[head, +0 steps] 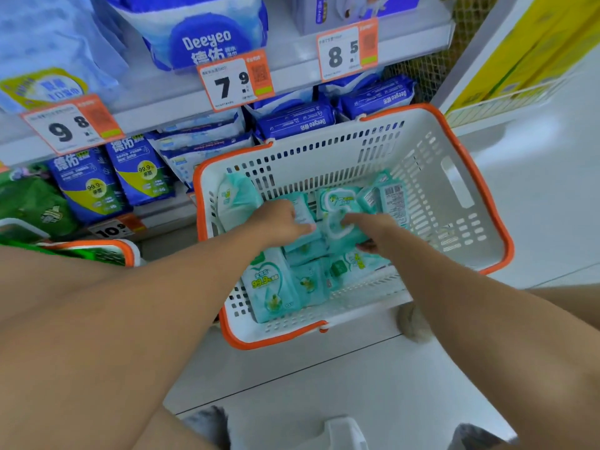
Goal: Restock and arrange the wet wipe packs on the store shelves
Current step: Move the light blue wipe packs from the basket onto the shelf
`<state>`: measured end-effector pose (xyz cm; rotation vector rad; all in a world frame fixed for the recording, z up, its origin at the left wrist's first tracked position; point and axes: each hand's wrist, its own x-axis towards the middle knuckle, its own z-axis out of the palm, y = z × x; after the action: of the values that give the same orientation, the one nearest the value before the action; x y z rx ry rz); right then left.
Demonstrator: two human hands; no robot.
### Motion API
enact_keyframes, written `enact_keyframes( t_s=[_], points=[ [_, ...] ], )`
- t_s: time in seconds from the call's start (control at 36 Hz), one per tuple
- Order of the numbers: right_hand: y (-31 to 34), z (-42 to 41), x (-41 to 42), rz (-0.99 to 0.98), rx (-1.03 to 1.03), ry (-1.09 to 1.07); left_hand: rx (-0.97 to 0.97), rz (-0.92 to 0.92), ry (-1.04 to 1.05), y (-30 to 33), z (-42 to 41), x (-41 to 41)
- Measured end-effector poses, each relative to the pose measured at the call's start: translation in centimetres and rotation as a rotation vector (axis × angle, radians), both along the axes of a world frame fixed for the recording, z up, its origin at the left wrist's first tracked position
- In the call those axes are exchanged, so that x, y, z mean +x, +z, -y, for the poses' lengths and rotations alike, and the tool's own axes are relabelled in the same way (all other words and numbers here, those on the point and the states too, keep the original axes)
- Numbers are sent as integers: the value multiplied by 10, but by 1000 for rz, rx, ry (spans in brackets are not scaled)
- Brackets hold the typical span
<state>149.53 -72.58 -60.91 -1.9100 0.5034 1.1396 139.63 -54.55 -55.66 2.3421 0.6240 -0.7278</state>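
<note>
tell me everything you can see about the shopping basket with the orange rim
The basket is white plastic with slotted, perforated walls, an orange band around its rim and a cut-out handle slot in its right wall. It sits upright on the pale floor in front of the shelves, its far edge near the lower shelf. Inside lie many teal-and-white wet wipe packs, some flat, some on edge. Both hands reach in: the left hand and the right hand each grip packs near the middle.
</note>
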Motion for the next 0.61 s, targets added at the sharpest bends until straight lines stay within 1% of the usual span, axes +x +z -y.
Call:
enact_keyframes(
  t_s=[0.03,0.06,0.08,0.14,0.17,0.19,0.22,0.25,0.31,0.33,0.36,0.39,0.44,0.47,0.5,0.53,0.61],
  points=[
    [12,4,12,-25,115,-44,-136,24,175,6,4,8],
    [26,7,22,-64,260,-50,-318,26,350,13,8,16],
    [41,8,29,-98,395,-10,-494,8,479,19,11,23],
    [68,1,37,-106,550,172,-742,7,590,30,13,33],
    [77,-5,39,-82,570,267,-825,55,633,34,12,35],
    [83,-12,40,-69,586,321,-856,116,679,36,10,37],
    [86,-18,39,-48,593,340,-856,172,726,37,8,39],
    [86,-22,39,-27,588,333,-813,228,756,37,5,39],
    [75,-26,38,32,493,326,-644,316,748,30,-1,39],
    [63,-25,38,71,394,339,-547,340,731,25,-4,37],
    [46,-24,37,117,249,369,-466,344,722,20,-7,33],
    [29,-20,34,159,61,433,-411,330,722,14,-10,29],
    [-2,-9,23,183,-279,668,-336,289,718,3,-16,19],
    [-20,-3,17,175,-353,752,-298,273,705,-1,-18,13],
    [-32,2,8,159,-374,766,-256,260,688,-6,-21,9],
    [-49,7,4,140,-361,709,-215,256,671,-10,-22,5],
    [-73,10,-5,110,-270,404,-167,260,670,-17,-25,5]
  ],
)
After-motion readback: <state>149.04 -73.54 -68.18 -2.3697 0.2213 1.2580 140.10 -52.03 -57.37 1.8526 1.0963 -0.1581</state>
